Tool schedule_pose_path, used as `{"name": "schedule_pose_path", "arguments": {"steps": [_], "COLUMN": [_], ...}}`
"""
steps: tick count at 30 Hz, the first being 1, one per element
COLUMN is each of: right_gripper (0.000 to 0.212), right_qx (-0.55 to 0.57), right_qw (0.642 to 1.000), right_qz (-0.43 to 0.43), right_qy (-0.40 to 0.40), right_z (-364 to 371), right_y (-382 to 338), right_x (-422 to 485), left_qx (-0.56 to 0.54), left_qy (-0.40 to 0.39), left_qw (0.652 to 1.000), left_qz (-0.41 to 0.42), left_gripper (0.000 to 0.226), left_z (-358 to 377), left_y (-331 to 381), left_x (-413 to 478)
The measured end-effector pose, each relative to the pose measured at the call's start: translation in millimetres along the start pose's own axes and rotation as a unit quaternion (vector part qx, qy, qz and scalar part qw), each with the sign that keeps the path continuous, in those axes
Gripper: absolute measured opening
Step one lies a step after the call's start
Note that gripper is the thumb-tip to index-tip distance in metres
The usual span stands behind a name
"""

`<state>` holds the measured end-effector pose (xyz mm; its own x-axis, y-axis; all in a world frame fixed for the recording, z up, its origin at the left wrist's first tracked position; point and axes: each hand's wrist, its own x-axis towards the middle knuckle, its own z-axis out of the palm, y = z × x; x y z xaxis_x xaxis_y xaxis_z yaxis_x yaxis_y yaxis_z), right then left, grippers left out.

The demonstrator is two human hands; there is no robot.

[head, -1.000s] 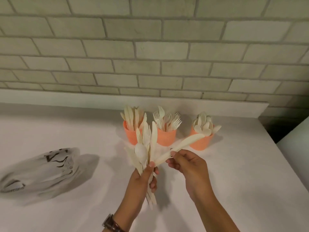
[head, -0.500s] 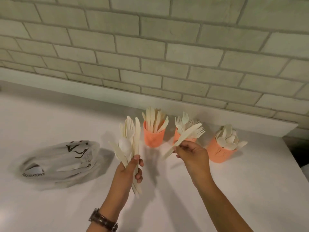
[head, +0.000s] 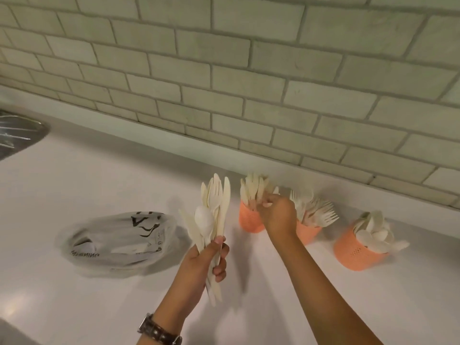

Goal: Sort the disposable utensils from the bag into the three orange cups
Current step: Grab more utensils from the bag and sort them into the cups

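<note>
We see both forearms bare down to the left hand (head: 206, 260) and the right hand (head: 277, 216). Around the left wrist we make out a dark brown strapped wristwatch (head: 159, 331) with silvery metal fittings.

Three orange perforated plastic cups stand in a row at the far side of the white worktop (head: 74, 185): left cup (head: 249, 221) with knives (head: 252, 189), middle cup (head: 307, 234) forks (head: 321, 212), right cup (head: 353, 253) spoons (head: 373, 231). The crumpled grey plastic bag (head: 117, 242) lies left and nearer. Between bag and left cup, the left hand (head: 206, 257) holds a bundle of cream utensils (head: 215, 207); the right hand (head: 277, 216) is at the left cup's mouth
</note>
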<state>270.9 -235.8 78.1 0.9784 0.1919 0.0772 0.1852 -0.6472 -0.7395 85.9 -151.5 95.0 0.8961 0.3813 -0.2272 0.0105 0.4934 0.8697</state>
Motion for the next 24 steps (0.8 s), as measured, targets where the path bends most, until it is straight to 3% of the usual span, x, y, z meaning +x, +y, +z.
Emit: {"name": "schedule_pose_path", "arguments": {"steps": [3,5,8,15,17,20,24], "right_gripper": [0.016,0.013,0.007,0.014,0.015,0.019,0.004], "right_qx": [0.056,0.163,0.269,0.323,0.355,0.355,0.253], "right_qw": [0.997,0.983,0.952,0.933,0.925,0.934,0.96], "right_qz": [-0.054,-0.071,-0.03,0.058,0.079,0.034,-0.044], "right_qy": [0.026,-0.032,-0.143,-0.148,-0.112,0.017,0.107], "right_z": [-23.9,-39.6,-50.4,-54.1,-58.3,-63.2,-47.6], "right_y": [-6.4,-15.4,-24.4,-24.6,-29.4,-31.8,-30.6], "right_x": [-25.7,-54.3,-84.6,-82.6,-72.8,-42.1,-6.3], "left_qx": [0.016,0.05,0.105,0.16,0.149,0.087,-0.062], "left_qy": [-0.006,-0.006,-0.018,-0.017,-0.001,0.013,-0.054], "left_qw": [1.0,0.999,0.994,0.987,0.989,0.995,0.99], "left_qz": [0.003,0.006,-0.001,-0.004,-0.013,-0.048,-0.113], "left_gripper": [0.012,0.01,0.012,0.015,0.015,0.009,0.016], "left_z": [2.3,7.2,15.3,18.1,12.1,-0.1,-11.9], "left_y": [-1.1,-3.1,-8.5,-14.5,-14.3,-12.4,-6.6], "left_x": [1.6,3.4,6.2,8.0,9.8,11.8,8.8]}}
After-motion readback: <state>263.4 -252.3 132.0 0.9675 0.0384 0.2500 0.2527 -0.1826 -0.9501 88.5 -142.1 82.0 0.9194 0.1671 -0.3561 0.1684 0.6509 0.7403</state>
